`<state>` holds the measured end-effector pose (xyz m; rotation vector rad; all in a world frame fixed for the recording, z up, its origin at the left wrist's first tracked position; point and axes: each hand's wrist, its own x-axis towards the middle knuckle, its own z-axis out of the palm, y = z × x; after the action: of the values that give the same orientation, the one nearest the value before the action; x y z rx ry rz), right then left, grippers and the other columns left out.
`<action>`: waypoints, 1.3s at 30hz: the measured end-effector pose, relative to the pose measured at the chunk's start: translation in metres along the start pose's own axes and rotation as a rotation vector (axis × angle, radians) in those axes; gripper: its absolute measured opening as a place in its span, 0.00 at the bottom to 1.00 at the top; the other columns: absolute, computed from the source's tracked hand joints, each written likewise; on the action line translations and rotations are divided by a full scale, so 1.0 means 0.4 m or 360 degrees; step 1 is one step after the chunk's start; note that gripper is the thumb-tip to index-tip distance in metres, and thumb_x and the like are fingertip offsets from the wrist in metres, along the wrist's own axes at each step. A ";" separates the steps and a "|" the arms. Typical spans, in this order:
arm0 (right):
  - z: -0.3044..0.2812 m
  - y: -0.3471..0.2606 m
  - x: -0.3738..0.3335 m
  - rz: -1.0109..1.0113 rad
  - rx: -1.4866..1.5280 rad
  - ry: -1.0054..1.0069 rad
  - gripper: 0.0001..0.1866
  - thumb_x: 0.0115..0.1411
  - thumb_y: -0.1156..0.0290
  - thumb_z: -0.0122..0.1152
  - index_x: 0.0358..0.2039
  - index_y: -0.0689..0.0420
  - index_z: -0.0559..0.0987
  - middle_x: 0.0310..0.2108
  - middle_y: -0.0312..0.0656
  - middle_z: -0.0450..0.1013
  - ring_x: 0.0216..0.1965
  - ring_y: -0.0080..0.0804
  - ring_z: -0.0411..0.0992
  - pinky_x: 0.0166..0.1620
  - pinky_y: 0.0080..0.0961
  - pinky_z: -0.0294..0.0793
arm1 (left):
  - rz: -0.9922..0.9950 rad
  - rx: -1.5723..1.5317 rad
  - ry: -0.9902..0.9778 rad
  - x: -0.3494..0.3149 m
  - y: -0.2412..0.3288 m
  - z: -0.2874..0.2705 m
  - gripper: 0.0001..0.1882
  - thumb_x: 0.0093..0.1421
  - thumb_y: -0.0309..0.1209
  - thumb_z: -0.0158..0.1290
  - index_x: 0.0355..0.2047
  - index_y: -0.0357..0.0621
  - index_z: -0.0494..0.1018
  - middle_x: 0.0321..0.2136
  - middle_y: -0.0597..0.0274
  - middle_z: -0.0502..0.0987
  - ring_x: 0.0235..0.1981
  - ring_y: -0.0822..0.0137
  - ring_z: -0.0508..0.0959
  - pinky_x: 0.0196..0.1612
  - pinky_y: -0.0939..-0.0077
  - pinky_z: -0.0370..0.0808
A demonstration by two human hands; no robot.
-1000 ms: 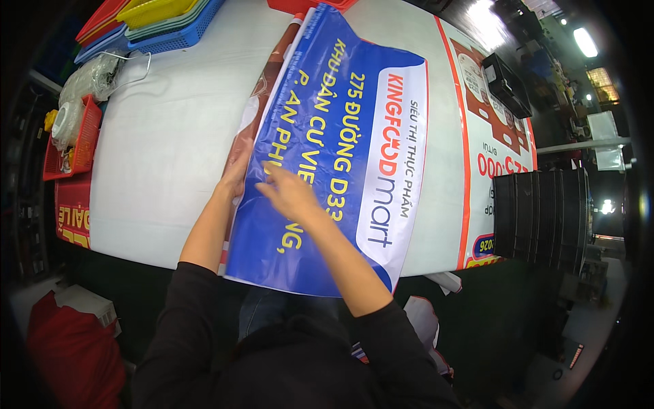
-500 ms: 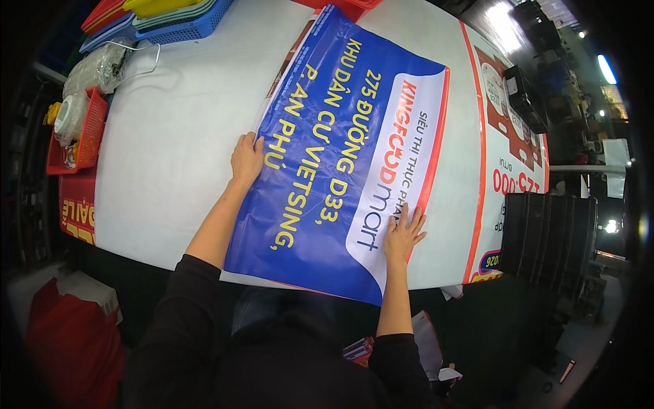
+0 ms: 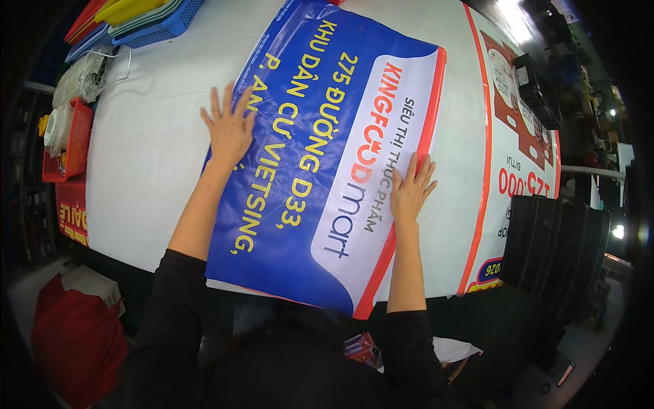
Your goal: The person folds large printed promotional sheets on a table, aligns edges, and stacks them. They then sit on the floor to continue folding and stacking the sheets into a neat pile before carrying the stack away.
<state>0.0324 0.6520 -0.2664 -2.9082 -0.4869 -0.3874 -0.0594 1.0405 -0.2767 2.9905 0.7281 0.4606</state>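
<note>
Two hands (image 3: 230,135) (image 3: 409,194) (left perhaps hovering) overlap one blue banner (image 3: 323,167).

Two hands are in view, one left hand (image 3: 230,133) and one right hand (image 3: 411,194), with one blue-and-white banner (image 3: 320,163) and one white surface (image 3: 150,136). Two more printed sheets show: one red sheet (image 3: 71,198) at far left, one red-edged sheet (image 3: 504,116) at right. There is one orange-red basket (image 3: 78,136), one black tray (image 3: 537,92) and several stacked baskets (image 3: 160,27), too cut off to count.
</note>
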 end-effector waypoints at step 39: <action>-0.351 0.060 -0.653 0.2081 0.1791 0.0301 0.19 0.49 0.57 0.68 0.27 0.63 0.79 0.21 0.33 0.68 0.21 0.23 0.60 0.26 0.25 0.58 | -0.1232 -0.2025 -0.0889 -0.297 -0.109 -0.279 0.18 0.47 0.40 0.64 0.31 0.41 0.74 0.26 0.65 0.75 0.24 0.70 0.73 0.24 0.75 0.70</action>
<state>-0.2297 0.5233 -0.2090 -1.5416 0.9117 -0.0828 -0.2120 1.0209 -0.2072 1.3978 0.9233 -0.0202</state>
